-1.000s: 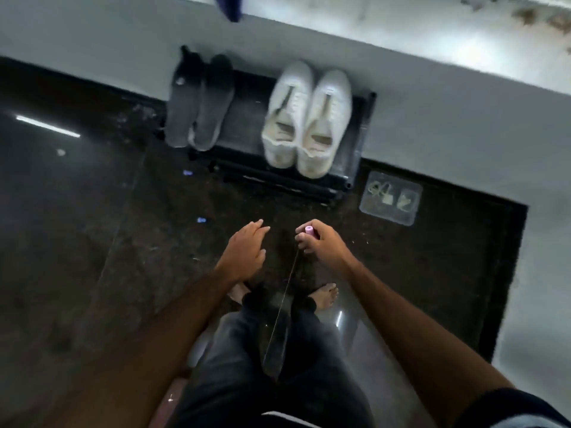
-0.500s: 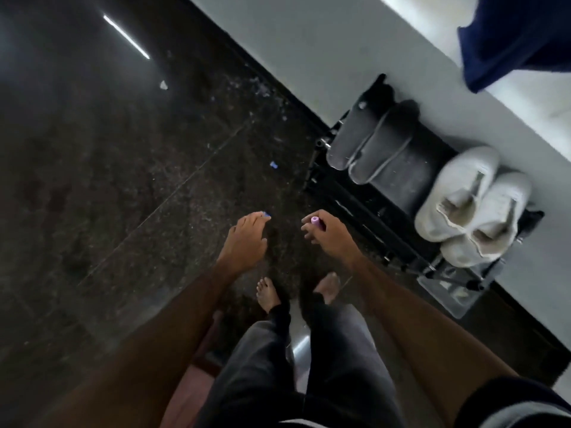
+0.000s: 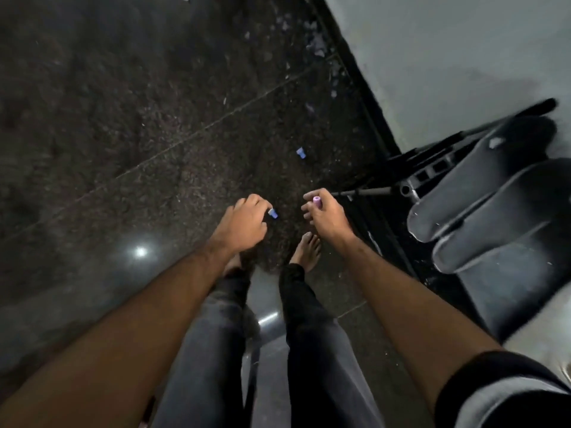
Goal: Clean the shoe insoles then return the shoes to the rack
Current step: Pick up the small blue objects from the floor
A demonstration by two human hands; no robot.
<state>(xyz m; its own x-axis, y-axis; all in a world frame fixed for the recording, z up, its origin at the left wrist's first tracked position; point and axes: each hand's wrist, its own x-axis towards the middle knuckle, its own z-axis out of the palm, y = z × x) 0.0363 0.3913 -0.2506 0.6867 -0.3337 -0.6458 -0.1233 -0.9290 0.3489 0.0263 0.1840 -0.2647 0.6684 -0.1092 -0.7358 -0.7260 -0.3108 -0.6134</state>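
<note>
My right hand [image 3: 327,217] is closed around a small pink-tipped stick [image 3: 316,200]; only its pink end shows above my fingers. My left hand [image 3: 244,222] hangs beside it with the fingers curled in. A small blue bit [image 3: 273,214] shows right at its fingertips, and I cannot tell whether they touch it. A dark grey pair of shoes [image 3: 485,196] lies on the black shoe rack [image 3: 432,173] at the right edge, toes pointing towards me. The white shoes are out of view.
Dark speckled stone floor [image 3: 123,134] spreads to the left and ahead, with a second blue bit [image 3: 301,152] and pale scraps [image 3: 318,46] along the grey wall [image 3: 448,57]. My bare feet [image 3: 307,251] stand just left of the rack.
The view has swung left and down, so the white shoes have left the frame. My left fingers have curled in from spread. My right hand still holds the pink-tipped stick.
</note>
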